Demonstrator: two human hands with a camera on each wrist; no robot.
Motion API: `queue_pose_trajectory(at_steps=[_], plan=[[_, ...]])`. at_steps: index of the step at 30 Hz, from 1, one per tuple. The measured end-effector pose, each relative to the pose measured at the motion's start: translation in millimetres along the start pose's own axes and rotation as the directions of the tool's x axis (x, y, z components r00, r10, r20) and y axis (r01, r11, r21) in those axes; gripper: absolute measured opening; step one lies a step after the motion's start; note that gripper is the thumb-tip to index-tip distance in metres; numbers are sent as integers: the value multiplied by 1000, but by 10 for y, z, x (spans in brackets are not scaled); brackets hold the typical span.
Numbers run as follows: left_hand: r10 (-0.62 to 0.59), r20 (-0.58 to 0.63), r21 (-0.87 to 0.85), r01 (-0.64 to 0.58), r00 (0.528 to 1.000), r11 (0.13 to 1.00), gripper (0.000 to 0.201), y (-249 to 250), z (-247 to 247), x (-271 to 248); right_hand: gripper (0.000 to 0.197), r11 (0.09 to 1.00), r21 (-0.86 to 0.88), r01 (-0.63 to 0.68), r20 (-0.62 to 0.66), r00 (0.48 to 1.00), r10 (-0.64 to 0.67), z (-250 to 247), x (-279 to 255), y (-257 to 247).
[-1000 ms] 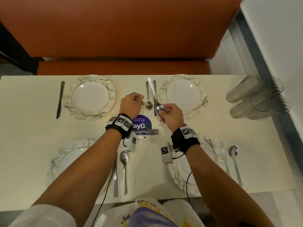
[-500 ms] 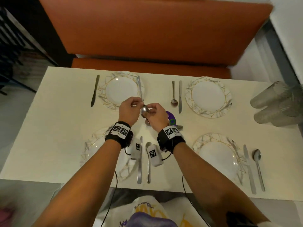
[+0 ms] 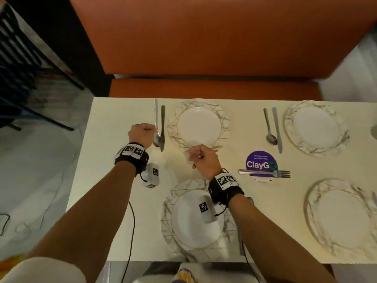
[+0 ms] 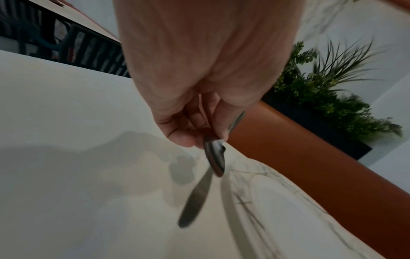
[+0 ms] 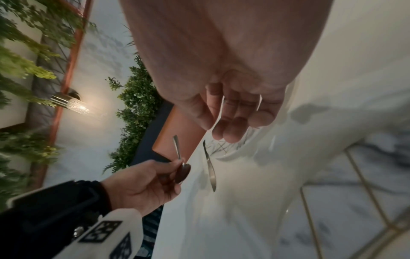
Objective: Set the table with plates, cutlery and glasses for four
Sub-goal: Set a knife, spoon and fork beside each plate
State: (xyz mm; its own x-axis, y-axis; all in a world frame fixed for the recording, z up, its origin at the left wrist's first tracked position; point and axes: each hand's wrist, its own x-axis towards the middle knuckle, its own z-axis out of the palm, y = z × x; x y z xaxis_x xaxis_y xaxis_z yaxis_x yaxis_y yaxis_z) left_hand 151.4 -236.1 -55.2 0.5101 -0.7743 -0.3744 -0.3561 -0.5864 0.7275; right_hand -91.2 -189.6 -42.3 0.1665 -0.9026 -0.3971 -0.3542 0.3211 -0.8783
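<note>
The left hand (image 3: 140, 134) is pinching a spoon (image 3: 156, 127) just beside the knife (image 3: 162, 127); the right hand (image 3: 204, 160) is hanging relaxed, holding nothing. The person is probably lowering the spoon onto the tabletop (image 3: 114, 160), and it should lie parallel to the knife without knocking it.

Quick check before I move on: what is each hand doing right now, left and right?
Left hand: pinching a spoon near its bowl, held above the table beside the knife.
Right hand: holding nothing, fingers loosely curled.

l hand (image 3: 140, 134) pinches spoon (image 3: 156, 127) just beside knife (image 3: 162, 127), left of far plate (image 3: 199, 125); r hand (image 3: 204, 160) holds nothing.
</note>
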Motion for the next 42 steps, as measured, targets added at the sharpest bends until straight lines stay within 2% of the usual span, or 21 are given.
queue_pose_trajectory(at_steps=[6, 12, 23, 29, 35, 39, 42], plan=[[-91, 25, 151, 86, 996, 985, 19, -80, -59, 403, 18, 997, -67, -35, -80, 996, 29, 39, 181, 53], [-54, 76, 258, 33, 996, 965, 18, -87, 9, 499, 20, 997, -44, -68, -123, 990, 62, -40, 279, 75], [-42, 10, 259, 38, 999, 965, 15, -125, 80, 501, 15, 996, 0, -90, -137, 987, 89, -105, 262, 98], [-47, 8, 241, 43, 999, 970, 15, -116, 76, 484, 21, 997, -10, -81, -131, 988, 79, -155, 240, 134], [44, -48, 231, -32, 998, 972, 16, -117, 35, 442, 24, 997, -21, -78, -140, 987, 74, -208, 198, 164], [158, -53, 194, -145, 986, 970, 14, 48, 113, 262, 18, 998, -49, -50, -186, 982, 40, -299, 150, 186], [279, -28, 185, -269, 960, 945, 11, 238, 295, 15, 18, 998, -59, -30, -243, 970, 15, -456, 93, 217]])
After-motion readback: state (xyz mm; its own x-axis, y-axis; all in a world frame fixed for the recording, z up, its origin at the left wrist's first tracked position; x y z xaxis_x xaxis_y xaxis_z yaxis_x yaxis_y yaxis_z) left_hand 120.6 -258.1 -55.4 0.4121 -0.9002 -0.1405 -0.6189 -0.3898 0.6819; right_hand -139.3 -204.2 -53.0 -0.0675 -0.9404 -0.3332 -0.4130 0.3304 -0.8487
